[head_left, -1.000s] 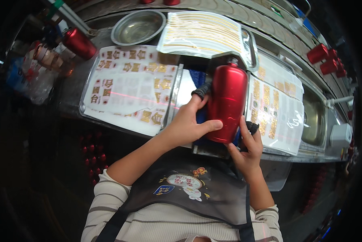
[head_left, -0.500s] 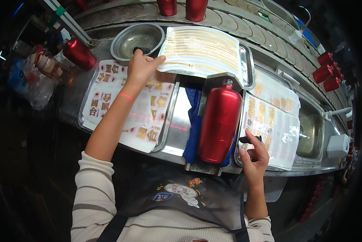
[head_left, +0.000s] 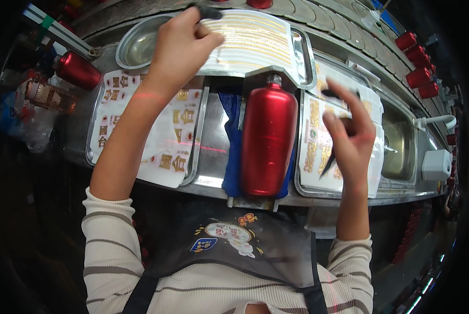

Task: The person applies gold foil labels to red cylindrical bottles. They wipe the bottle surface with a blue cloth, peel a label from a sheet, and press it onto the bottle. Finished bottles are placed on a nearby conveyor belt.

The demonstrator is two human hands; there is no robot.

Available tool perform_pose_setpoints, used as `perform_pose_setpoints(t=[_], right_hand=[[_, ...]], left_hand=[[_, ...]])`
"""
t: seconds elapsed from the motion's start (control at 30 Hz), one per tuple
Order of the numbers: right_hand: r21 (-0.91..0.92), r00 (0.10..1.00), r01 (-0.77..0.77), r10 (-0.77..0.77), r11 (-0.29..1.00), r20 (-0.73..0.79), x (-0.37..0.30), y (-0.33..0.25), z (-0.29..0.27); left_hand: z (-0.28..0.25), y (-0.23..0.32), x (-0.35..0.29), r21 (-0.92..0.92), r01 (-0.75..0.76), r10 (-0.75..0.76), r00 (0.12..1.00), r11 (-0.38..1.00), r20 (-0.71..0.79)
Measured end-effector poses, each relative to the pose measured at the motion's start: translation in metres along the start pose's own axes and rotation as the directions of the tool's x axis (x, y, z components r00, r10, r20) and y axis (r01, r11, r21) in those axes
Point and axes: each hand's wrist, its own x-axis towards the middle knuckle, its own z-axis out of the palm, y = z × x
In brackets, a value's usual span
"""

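My left hand (head_left: 181, 49), a black cover on its index finger, is curled over the left end of a white sheet with gold stripes (head_left: 255, 44). Whatever its fingertips hold, if anything, is too small to make out. A shiny red bottle (head_left: 268, 141) lies in a metal holder over a blue cloth (head_left: 231, 123), neck pointing away. My right hand (head_left: 353, 138) hovers right of the bottle, above sheets of gold decals (head_left: 312, 152). Its thumb and black-covered index finger are apart, while a dark, slim, pointed tool (head_left: 327, 163) sticks out from under the palm.
A metal tray (head_left: 193, 170) of gold-character decal sheets (head_left: 164, 162) lies on the left, below a metal bowl (head_left: 135, 49). Another red bottle (head_left: 77, 70) rests at far left. On the right are a sink (head_left: 402, 157), a white jug (head_left: 436, 165) and several red bottles (head_left: 417, 77).
My left hand has moved up and further over the striped sheet. My right hand has risen away from the bottle's lower right side, its fingers spreading. The whole view has shifted slightly.
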Motion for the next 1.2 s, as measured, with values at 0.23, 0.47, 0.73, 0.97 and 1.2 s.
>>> perform_pose_setpoints(t=[0.23, 0.47, 0.73, 0.97, 1.2], right_hand=[[0.165, 0.840, -0.261, 0.139, 0.951, 0.525, 0.086, -0.010, -0.016], [0.144, 0.857, -0.288, 0.188, 0.947, 0.479, -0.013, -0.042, -0.067], [0.125, 0.791, -0.486, 0.374, 0.865, 0.485, -0.084, -0.011, -0.020], [0.125, 0.895, -0.381, 0.331, 0.916, 0.298, -0.127, 0.012, 0.022], [0.124, 0.893, -0.423, 0.390, 0.897, 0.226, -0.121, 0.005, 0.026]], left_hand=[[0.012, 0.133, -0.027, -0.492, -0.311, 0.384, 0.922, 0.813, 0.052], [0.048, 0.105, -0.093, -0.754, -0.086, 0.177, 0.983, 0.652, 0.041], [0.047, 0.072, -0.197, -0.623, 0.228, -0.126, 0.971, 0.748, 0.204], [0.057, 0.040, -0.238, -0.548, 0.183, -0.172, 0.983, 0.816, 0.072], [0.066, 0.038, -0.231, -0.555, 0.085, -0.108, 0.994, 0.828, -0.009]])
